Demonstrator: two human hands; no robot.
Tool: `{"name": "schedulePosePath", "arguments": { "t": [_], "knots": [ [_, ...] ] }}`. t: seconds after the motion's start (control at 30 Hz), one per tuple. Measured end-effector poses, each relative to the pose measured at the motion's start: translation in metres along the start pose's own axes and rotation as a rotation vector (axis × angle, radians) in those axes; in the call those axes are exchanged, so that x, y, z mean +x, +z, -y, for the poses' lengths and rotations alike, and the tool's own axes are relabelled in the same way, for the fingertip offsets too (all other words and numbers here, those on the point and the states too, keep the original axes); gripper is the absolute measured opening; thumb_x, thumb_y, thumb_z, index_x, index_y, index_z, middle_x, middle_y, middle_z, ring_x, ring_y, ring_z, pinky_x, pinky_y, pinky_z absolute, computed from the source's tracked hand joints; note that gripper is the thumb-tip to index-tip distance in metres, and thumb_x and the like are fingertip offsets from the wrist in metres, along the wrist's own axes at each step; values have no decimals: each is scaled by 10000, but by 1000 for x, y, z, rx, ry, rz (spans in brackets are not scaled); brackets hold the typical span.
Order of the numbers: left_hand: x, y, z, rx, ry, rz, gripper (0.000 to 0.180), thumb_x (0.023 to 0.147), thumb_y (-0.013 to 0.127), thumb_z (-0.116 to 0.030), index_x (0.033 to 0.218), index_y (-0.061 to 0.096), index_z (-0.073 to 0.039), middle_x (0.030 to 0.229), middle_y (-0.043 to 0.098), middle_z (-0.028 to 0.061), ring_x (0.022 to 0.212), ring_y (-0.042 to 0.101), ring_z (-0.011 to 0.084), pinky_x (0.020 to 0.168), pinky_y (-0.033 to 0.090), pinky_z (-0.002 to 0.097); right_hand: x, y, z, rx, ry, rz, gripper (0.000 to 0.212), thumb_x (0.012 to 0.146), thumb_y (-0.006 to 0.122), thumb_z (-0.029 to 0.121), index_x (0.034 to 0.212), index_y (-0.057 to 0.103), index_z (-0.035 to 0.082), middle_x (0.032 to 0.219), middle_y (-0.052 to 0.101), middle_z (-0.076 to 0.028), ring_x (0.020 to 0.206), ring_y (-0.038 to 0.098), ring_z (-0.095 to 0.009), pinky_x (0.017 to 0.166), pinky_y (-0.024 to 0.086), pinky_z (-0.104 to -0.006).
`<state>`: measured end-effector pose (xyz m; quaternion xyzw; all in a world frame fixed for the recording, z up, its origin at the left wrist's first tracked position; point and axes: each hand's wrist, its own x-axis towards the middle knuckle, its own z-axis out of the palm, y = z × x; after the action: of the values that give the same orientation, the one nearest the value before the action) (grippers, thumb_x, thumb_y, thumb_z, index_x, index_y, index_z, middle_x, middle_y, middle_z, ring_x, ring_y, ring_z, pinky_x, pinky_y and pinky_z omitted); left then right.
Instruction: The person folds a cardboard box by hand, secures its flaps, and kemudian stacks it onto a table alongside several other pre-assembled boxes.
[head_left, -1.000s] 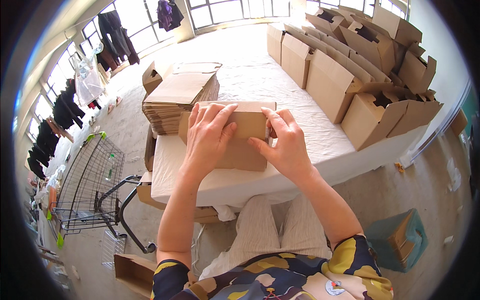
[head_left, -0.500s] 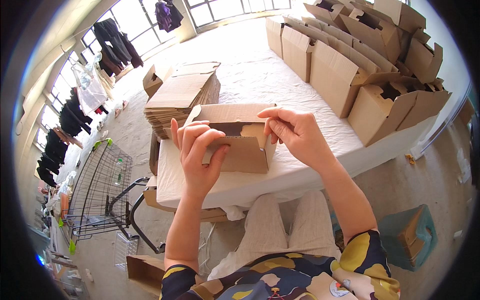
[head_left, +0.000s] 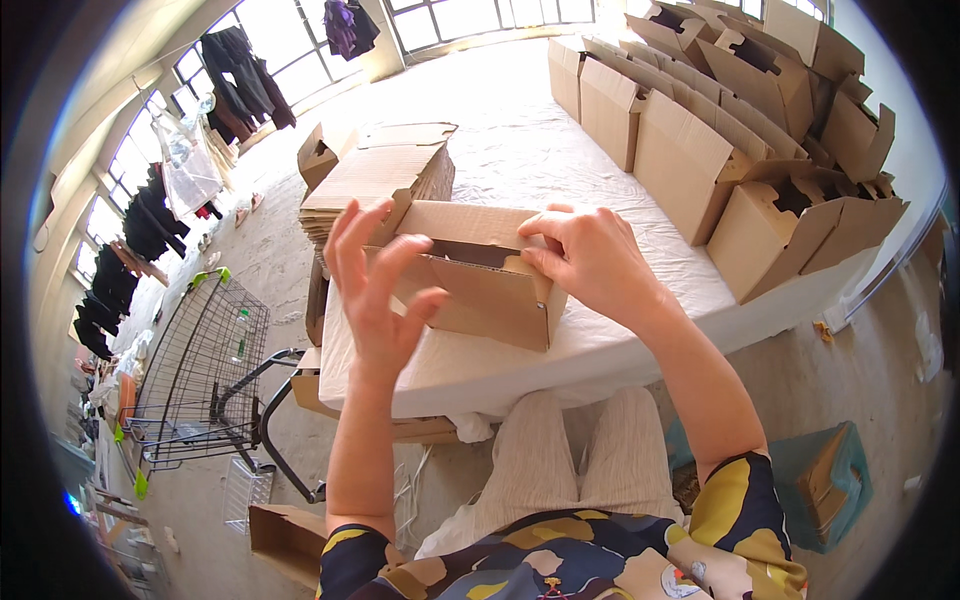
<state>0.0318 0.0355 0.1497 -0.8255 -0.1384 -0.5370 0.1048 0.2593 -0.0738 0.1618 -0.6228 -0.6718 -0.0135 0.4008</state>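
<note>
Close to the near edge of the covered table stands a small brown cardboard box, its top open and its far wall folded up. My left hand is at the box's left end, fingers spread and slightly blurred, with nothing in its grasp. At the right end, my right hand pinches the upper edge of the box between thumb and curled fingers. Shadow hides most of the box's inside. Just behind it to the left lies a stack of flattened cardboard boxes.
Rows of opened cardboard boxes fill the right side of the white-covered table. A wire shopping cart stands on the floor at left. A blue-green plastic bag with cardboard inside sits at lower right. Dark clothes hang by the windows.
My left hand has come off the box's front wall and opened. My right hand has closed on the box's right end. The front wall now stands higher, and the view has shifted slightly.
</note>
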Motion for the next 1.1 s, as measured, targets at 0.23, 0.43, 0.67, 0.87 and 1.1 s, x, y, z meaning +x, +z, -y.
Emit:
{"name": "schedulePosePath", "arguments": {
  "t": [0.23, 0.43, 0.67, 0.87, 1.1],
  "knots": [
    [4, -11, 51, -336, -596, 278, 611, 1012, 484, -574, 1132, 685, -10, 1025, 709, 121, 1008, 656, 208, 921, 488, 328, -1, 1, 4, -165, -82, -75, 161, 843, 710, 126, 950, 746, 12, 913, 690, -81, 873, 653, -233, 787, 531, -369],
    [18, -5, 66, -666, -624, 450, 451, 994, 608, -451, 1177, 707, -51, 1029, 736, 77, 936, 664, 121, 813, 527, 263, 3, 3, -10, -163, -94, 38, 153, 885, 676, 145, 934, 745, 18, 1120, 719, -65, 1126, 614, -278, 931, 531, -420],
    [63, -17, 66, -368, -519, 925, 440, 871, 760, -405, 1147, 733, -64, 941, 752, 76, 847, 685, 135, 751, 537, 276, 6, -3, -12, -143, -112, 113, 174, 885, 656, 125, 1011, 753, 56, 1129, 722, -51, 1129, 617, -305, 955, 521, -431],
    [91, -8, 22, 31, -343, 1025, 402, 933, 651, -443, 1091, 718, -80, 763, 720, 74, 739, 689, 204, 774, 527, 368, 14, -7, -15, -172, -84, 188, 228, 863, 631, 87, 1063, 740, 93, 1196, 692, -32, 1141, 607, -277, 962, 503, -418],
    [58, 17, 10, 87, -164, 716, 235, 976, 555, -303, 1057, 639, -98, 968, 662, 92, 996, 614, 296, 922, 430, 428, 22, -7, -24, -65, -100, 314, 230, 867, 589, 119, 1018, 761, 123, 1266, 627, 13, 1221, 536, -269, 1008, 466, -448]
  ]
}}
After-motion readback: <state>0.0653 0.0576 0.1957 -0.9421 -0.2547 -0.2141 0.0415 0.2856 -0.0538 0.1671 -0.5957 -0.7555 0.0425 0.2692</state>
